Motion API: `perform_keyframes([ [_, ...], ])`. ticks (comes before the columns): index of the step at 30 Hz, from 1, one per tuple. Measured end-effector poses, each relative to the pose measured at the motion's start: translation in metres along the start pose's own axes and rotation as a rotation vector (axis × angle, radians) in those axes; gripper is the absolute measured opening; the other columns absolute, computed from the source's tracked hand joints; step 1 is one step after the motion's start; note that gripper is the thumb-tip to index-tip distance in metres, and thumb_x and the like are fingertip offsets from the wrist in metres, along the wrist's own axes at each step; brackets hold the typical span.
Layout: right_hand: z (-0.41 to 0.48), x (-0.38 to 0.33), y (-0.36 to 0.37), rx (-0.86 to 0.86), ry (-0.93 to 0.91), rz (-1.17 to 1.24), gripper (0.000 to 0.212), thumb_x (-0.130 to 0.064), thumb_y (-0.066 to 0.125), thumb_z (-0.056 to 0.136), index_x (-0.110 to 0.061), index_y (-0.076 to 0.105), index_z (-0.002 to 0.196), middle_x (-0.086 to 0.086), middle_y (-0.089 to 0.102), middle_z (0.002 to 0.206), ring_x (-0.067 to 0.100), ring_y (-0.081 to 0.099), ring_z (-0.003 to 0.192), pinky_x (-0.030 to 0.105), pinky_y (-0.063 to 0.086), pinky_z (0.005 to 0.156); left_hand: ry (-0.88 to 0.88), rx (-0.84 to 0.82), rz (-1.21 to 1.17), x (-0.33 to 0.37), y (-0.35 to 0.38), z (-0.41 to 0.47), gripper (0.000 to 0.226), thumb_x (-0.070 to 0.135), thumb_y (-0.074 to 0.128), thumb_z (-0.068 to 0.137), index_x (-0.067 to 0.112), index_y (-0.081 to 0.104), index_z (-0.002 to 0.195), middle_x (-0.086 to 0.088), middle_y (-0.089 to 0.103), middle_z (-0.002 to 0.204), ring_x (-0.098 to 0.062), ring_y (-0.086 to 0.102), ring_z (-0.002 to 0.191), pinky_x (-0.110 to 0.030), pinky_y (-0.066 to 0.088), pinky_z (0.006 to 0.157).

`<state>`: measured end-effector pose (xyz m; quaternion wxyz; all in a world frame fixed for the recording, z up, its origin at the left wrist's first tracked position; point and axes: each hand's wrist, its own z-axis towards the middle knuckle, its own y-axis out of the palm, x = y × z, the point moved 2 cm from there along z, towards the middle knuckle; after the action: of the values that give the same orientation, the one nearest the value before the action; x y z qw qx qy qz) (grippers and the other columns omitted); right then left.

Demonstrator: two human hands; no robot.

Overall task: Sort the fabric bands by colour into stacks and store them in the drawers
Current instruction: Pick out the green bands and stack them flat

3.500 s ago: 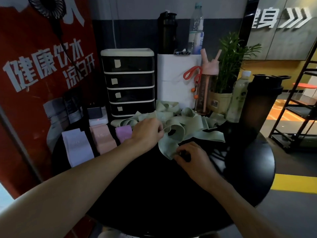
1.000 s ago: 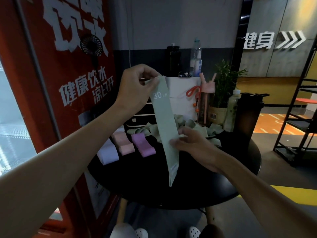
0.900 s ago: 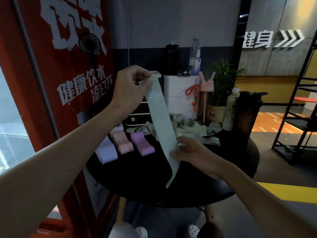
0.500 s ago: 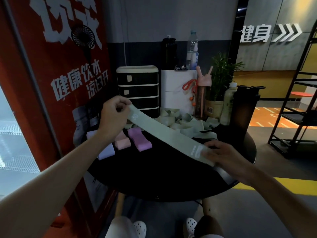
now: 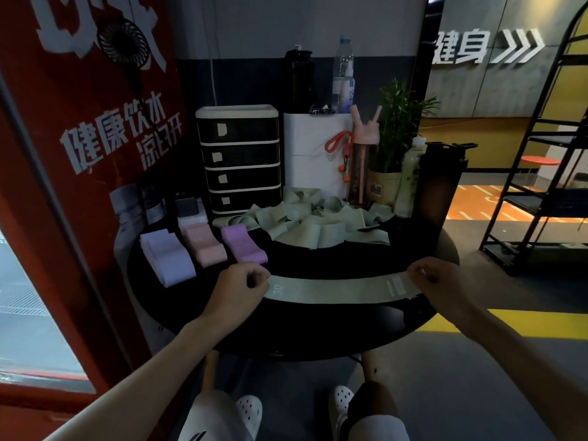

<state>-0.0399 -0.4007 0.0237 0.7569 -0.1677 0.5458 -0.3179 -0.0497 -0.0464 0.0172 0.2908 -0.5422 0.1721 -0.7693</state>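
A pale green band (image 5: 337,288) marked 30 lies stretched flat across the near part of the round black table (image 5: 318,332). My left hand (image 5: 238,292) pinches its left end and my right hand (image 5: 442,286) pinches its right end. Behind it sprawls a loose heap of green bands (image 5: 318,224). Three neat stacks sit at the left: lavender bands (image 5: 167,261), pink bands (image 5: 205,245) and purple bands (image 5: 243,245). The black drawer unit (image 5: 240,160) with four closed drawers stands at the back.
A white box (image 5: 313,154), a pink bottle (image 5: 362,167), a potted plant (image 5: 393,144), a pale bottle (image 5: 410,176) and a dark shaker (image 5: 440,183) crowd the table's back right. A red sign (image 5: 79,138) stands close on the left. A black rack (image 5: 541,186) stands at the right.
The green band hung upright from my raised left hand; both hands have since lowered it and pulled it out level just above the table's near part.
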Motion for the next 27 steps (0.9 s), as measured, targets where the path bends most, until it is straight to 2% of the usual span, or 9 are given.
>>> perform_keyframes([
  [2,-0.002,0.009,0.001,-0.051,-0.025,-0.131,0.025,-0.009,0.061,0.091,-0.029,0.066,0.078,-0.001,0.062,0.075,0.015,0.056,0.068,0.022,0.042,0.057,0.065,-0.066,0.129,-0.005,0.004,-0.004,0.016,0.010,0.068,0.085,0.024,0.070,0.079,0.007,0.064,0.086,-0.006,0.060,0.083,-0.019,0.045,0.075],
  [4,-0.002,0.017,0.004,-0.068,-0.029,-0.336,0.028,-0.020,0.061,0.089,-0.043,0.061,0.075,-0.003,0.061,0.090,0.021,0.056,0.085,0.033,0.047,0.071,0.122,-0.062,0.265,-0.009,0.005,-0.005,0.009,0.014,0.070,0.084,0.022,0.071,0.080,0.007,0.051,0.087,-0.013,0.053,0.085,-0.023,0.042,0.079],
  [7,-0.003,0.006,0.008,0.014,-0.003,-0.406,0.013,-0.022,0.063,0.088,-0.034,0.066,0.083,-0.006,0.050,0.103,0.025,0.044,0.105,0.041,0.036,0.090,0.162,-0.016,0.307,-0.002,0.004,-0.001,0.008,0.013,0.070,0.082,0.021,0.070,0.079,0.006,0.047,0.087,-0.017,0.051,0.089,-0.026,0.043,0.080],
  [10,0.003,-0.017,0.021,0.009,-0.071,-0.270,0.015,-0.023,0.069,0.084,-0.035,0.062,0.080,-0.010,0.057,0.089,0.019,0.055,0.093,0.048,0.044,0.087,0.214,0.012,0.329,0.018,0.010,0.012,0.001,0.021,0.070,0.085,0.020,0.069,0.085,0.003,0.055,0.087,-0.020,0.055,0.090,-0.036,0.047,0.081],
  [13,0.002,-0.024,0.038,-0.104,-0.080,-0.175,0.005,-0.022,0.069,0.086,-0.025,0.066,0.087,-0.011,0.060,0.081,0.015,0.059,0.082,0.048,0.049,0.083,0.212,0.017,0.360,0.041,0.022,0.034,0.017,0.034,0.071,0.086,0.019,0.068,0.093,0.005,0.054,0.090,-0.020,0.055,0.090,-0.038,0.048,0.080],
  [15,-0.002,-0.021,0.047,-0.123,-0.123,-0.226,0.003,-0.025,0.066,0.087,-0.026,0.065,0.089,-0.014,0.057,0.081,0.012,0.056,0.081,0.043,0.049,0.084,0.234,0.017,0.385,0.054,0.035,0.050,0.025,0.040,0.071,0.085,0.019,0.066,0.098,0.004,0.057,0.096,-0.021,0.056,0.096,-0.040,0.048,0.084],
  [20,0.000,-0.015,0.050,-0.124,-0.157,-0.300,0.002,-0.033,0.062,0.087,-0.032,0.061,0.088,-0.017,0.050,0.079,0.009,0.052,0.082,0.037,0.046,0.084,0.176,-0.019,0.625,0.061,0.075,0.088,0.060,0.054,0.070,0.081,0.018,0.049,0.125,-0.008,0.045,0.127,-0.030,0.045,0.119,-0.042,0.043,0.096],
  [23,0.001,-0.013,0.051,-0.101,-0.177,-0.332,0.004,-0.035,0.060,0.088,-0.032,0.061,0.091,-0.017,0.051,0.082,0.008,0.052,0.085,0.033,0.042,0.085,0.130,-0.013,0.617,0.056,0.086,0.104,0.063,0.041,0.075,0.081,0.016,0.042,0.129,-0.012,0.042,0.128,-0.033,0.047,0.117,-0.041,0.045,0.093],
  [27,0.001,-0.011,0.051,-0.091,-0.189,-0.352,0.006,-0.035,0.057,0.090,-0.033,0.060,0.094,-0.018,0.050,0.084,0.007,0.049,0.088,0.029,0.034,0.083,0.157,0.036,0.398,0.052,0.079,0.112,0.053,0.011,0.065,0.088,0.014,0.037,0.133,-0.015,0.057,0.112,-0.033,0.059,0.101,-0.044,0.053,0.077],
])
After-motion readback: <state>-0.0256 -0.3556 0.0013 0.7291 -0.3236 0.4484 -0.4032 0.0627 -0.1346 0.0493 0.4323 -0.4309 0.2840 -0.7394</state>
